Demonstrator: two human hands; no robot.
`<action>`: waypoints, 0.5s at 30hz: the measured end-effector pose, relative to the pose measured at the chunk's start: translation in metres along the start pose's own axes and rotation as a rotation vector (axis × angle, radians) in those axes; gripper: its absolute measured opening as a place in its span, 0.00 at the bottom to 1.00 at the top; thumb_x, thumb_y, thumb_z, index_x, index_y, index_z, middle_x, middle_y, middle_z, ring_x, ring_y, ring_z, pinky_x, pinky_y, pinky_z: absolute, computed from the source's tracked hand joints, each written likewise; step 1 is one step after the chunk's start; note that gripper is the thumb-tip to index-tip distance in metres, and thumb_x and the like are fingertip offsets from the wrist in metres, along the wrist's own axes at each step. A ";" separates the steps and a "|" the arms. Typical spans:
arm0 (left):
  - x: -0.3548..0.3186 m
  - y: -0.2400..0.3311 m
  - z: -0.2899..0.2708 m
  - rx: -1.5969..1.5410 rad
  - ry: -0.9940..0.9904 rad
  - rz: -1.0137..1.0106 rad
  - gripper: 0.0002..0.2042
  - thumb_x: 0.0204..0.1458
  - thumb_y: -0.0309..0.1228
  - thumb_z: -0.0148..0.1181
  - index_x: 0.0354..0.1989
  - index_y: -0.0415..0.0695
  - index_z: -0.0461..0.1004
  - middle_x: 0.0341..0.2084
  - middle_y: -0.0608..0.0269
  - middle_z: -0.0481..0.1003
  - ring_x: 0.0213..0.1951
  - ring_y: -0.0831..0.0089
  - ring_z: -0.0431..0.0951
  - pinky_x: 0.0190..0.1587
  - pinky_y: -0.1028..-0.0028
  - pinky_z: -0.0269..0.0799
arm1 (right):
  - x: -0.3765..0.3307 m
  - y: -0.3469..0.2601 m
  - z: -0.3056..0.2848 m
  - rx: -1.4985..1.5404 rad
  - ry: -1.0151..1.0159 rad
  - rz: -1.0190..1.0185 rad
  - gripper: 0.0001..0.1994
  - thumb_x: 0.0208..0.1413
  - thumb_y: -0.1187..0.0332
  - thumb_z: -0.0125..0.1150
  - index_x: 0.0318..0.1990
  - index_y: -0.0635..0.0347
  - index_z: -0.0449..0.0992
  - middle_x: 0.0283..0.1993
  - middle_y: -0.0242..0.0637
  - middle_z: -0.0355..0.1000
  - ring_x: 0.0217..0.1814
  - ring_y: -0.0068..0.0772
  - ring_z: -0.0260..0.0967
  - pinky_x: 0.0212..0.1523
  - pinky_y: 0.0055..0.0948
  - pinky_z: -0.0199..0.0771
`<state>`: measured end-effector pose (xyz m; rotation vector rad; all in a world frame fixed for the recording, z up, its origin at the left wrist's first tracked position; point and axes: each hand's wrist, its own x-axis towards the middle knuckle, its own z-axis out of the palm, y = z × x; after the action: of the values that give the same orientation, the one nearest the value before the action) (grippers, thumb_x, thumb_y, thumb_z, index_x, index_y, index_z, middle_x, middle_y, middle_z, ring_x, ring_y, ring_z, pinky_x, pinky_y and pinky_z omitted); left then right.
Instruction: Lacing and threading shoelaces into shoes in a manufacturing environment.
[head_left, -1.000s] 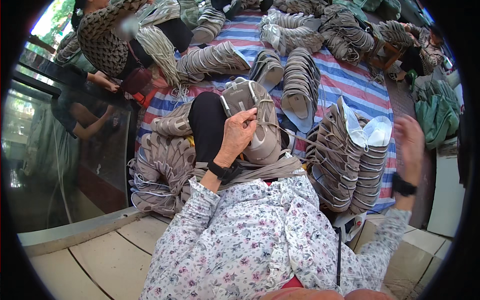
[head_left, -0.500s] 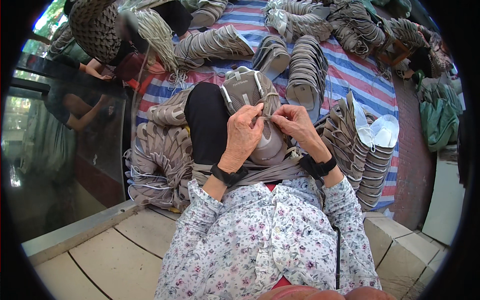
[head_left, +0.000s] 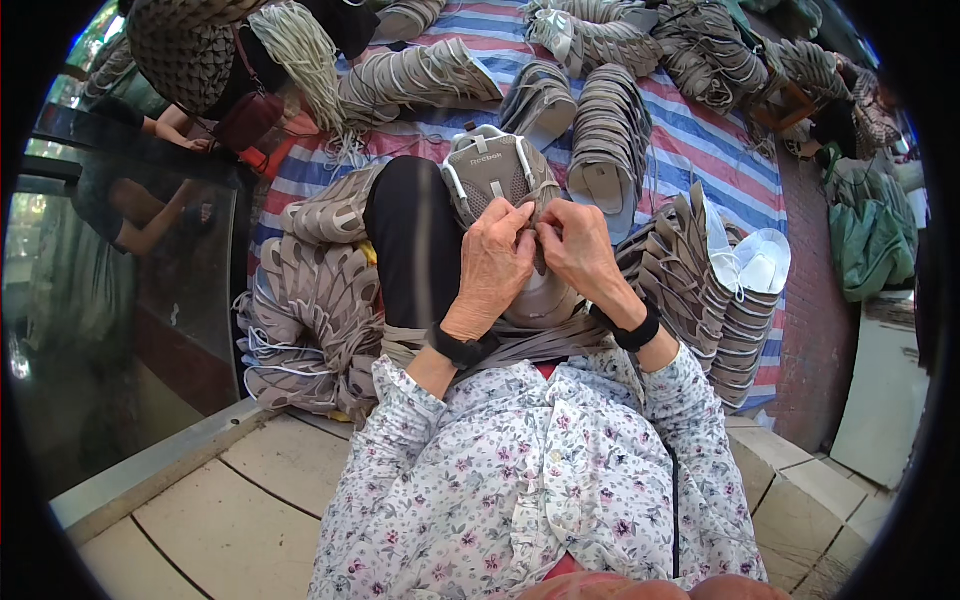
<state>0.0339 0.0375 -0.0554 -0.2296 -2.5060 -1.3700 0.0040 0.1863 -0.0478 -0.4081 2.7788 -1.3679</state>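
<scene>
A grey shoe upper (head_left: 495,170) with white trim lies on my lap, over my black-trousered leg (head_left: 410,240). My left hand (head_left: 490,270) rests on its middle and pinches the material. My right hand (head_left: 575,245) meets it from the right, fingertips touching the same spot on the upper. Both wrists wear black bands. What the fingertips pinch is too small to make out. My flowered shirt (head_left: 520,480) fills the lower part of the view.
Stacks of grey shoe uppers (head_left: 300,320) lie at my left and a tall stack (head_left: 730,300) at my right, more on the striped mat (head_left: 700,150) ahead. Another person (head_left: 200,60) sits at upper left with pale cords. A glass pane (head_left: 110,300) stands left.
My right hand came in from the stack at the far right to the upper on my lap and joined my left hand there. The left hand stayed on the upper.
</scene>
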 end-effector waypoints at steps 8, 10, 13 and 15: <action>0.002 -0.002 -0.005 -0.018 0.054 0.021 0.13 0.45 0.19 0.57 0.41 0.38 0.76 0.29 0.51 0.72 0.33 0.51 0.76 0.35 0.60 0.72 | -0.003 0.001 -0.006 0.286 -0.095 0.156 0.04 0.52 0.74 0.64 0.31 0.65 0.75 0.21 0.34 0.70 0.23 0.19 0.66 0.25 0.27 0.66; 0.001 -0.002 0.001 -0.045 0.035 0.035 0.11 0.44 0.19 0.56 0.38 0.39 0.73 0.31 0.49 0.69 0.36 0.48 0.74 0.38 0.56 0.71 | -0.005 0.008 -0.006 0.045 -0.029 -0.020 0.03 0.52 0.75 0.62 0.33 0.63 0.75 0.23 0.35 0.70 0.25 0.23 0.67 0.27 0.29 0.65; -0.008 -0.007 0.007 -0.104 0.094 0.005 0.10 0.46 0.21 0.56 0.39 0.38 0.73 0.31 0.48 0.70 0.36 0.47 0.74 0.37 0.56 0.72 | 0.001 -0.011 -0.012 -0.266 -0.014 -0.334 0.03 0.51 0.74 0.63 0.33 0.59 0.76 0.29 0.37 0.71 0.34 0.35 0.70 0.37 0.35 0.62; -0.013 -0.006 0.015 -0.172 0.207 -0.022 0.13 0.49 0.21 0.55 0.44 0.37 0.74 0.33 0.48 0.70 0.37 0.47 0.76 0.38 0.56 0.74 | 0.007 -0.026 -0.015 -0.297 -0.045 -0.398 0.03 0.51 0.73 0.63 0.33 0.58 0.76 0.30 0.36 0.70 0.37 0.38 0.70 0.39 0.37 0.61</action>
<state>0.0423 0.0469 -0.0716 -0.0884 -2.2323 -1.5348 0.0016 0.1806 -0.0176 -1.0341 2.9770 -0.9663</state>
